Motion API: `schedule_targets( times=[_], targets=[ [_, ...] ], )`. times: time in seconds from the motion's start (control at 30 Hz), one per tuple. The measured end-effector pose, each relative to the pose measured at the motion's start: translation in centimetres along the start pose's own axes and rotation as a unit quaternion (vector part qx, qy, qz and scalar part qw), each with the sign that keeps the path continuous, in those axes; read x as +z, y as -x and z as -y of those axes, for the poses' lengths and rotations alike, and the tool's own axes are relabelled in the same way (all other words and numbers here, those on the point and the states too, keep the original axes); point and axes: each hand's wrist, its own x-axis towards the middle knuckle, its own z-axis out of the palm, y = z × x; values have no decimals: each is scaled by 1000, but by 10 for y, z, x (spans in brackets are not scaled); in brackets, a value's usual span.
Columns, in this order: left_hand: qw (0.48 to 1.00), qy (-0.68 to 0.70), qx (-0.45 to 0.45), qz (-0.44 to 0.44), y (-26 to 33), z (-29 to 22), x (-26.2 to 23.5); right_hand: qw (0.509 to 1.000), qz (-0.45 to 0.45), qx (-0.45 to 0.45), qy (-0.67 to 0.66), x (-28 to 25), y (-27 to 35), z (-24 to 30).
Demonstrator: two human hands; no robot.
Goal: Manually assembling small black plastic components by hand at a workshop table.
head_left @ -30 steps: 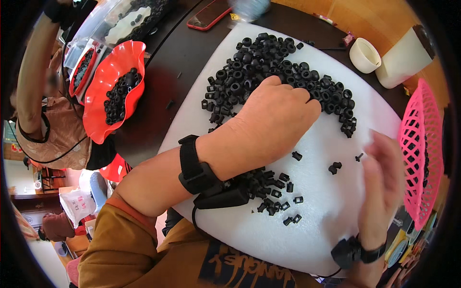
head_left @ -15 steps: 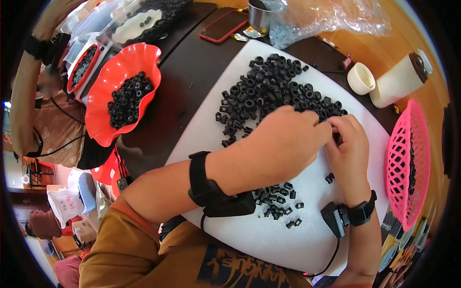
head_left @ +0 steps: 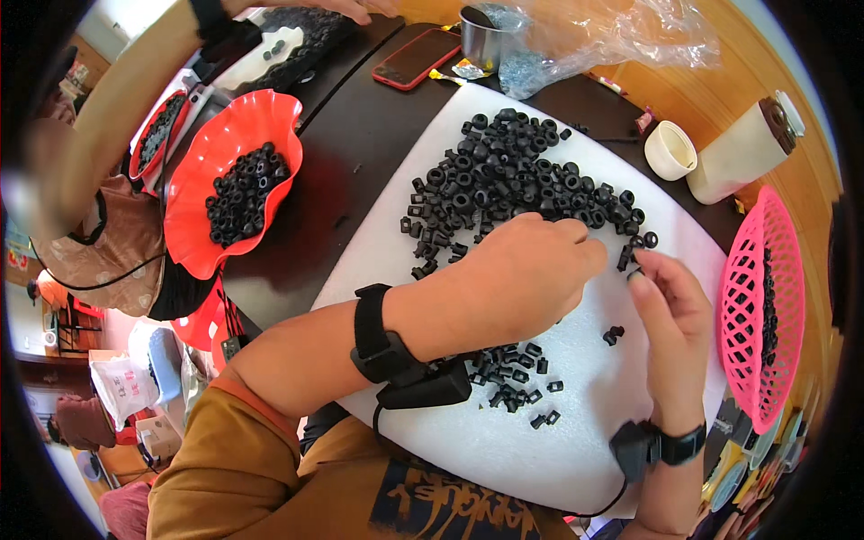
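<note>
A large heap of small black plastic or rubber parts, many ring-shaped, lies on a white foam board in front of me. My left hand reaches across the board at the heap's near edge, back of the hand up. Its fingers are curled inward, and whatever they hold is hidden. To its right my right hand has thumb and forefinger closed at the tips around a small black part. A smaller group of black parts lies beneath my left wrist, and a few others sit between the hands.
A red wavy bowl of black parts stands left; a pink mesh basket stands right. Beyond the board are a phone, a metal cup, a plastic bag, a cream cup and a bottle. Another person's arm reaches in.
My hands have come apart: the right moved slightly right and down, the left a little left. The other person's arm has swung right, over the trays at the upper left.
</note>
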Motion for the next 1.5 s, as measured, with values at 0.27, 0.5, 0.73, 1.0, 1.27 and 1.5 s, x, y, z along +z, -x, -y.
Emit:
schedule_targets(
  times=[0.27, 0.5, 0.73, 1.0, 1.27, 1.5],
  targets=[
    [996, 78, -42, 30, 1, -6, 0, 882, -14, 262, -391, 3, 37, -2],
    [899, 377, -198, 103, -3, -17, -18, 864, -59, 219, -449, 3, 34, -15],
    [820, 488, -272, 124, -4, -27, -24, 858, -126, 207, -453, 3, 35, -16],
    [837, 469, -263, 106, -3, -35, -31, 813, 16, 201, -546, -4, 42, -6],
    [848, 487, -198, 63, 4, -35, -30, 772, 61, 204, -598, -5, 46, -4],
    [940, 333, -64, 37, 2, -36, -26, 762, 77, 201, -611, -3, 47, -4]
  ],
)
